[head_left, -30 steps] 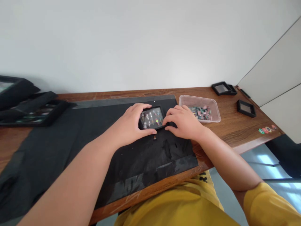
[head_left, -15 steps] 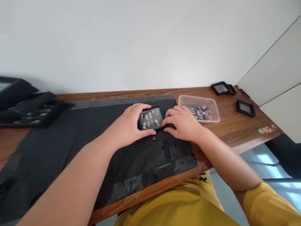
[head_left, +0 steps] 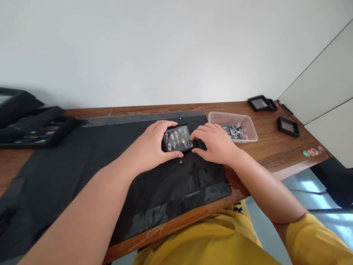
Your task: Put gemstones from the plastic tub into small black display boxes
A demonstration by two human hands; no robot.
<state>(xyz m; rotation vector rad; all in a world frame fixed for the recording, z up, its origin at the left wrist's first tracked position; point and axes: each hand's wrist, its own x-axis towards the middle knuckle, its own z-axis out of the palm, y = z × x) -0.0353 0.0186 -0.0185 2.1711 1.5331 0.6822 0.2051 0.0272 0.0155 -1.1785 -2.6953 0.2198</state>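
A small black-framed display case with a clear window lies on a black mat. Several small charm-like pieces show behind the window, one of them yellow-green. My left hand wraps round the case's left side, thumb along the near edge and fingers along the far edge. At the right edge, my right hand has its fingers bent and its thumb below, pinching the frame; its palm side is hidden. A tiny brownish piece lies on the mat just below my left thumb.
Beyond my right hand stands a clear plastic tub of small pink and green wrapped pieces. Black frames lie at the back right, another frame nearer. Round stickers mark the right edge. Black boxes pile up at left.
My right fingertips have shifted very slightly at the case's right edge. The left hand keeps its hold and the case stays in about the same place.
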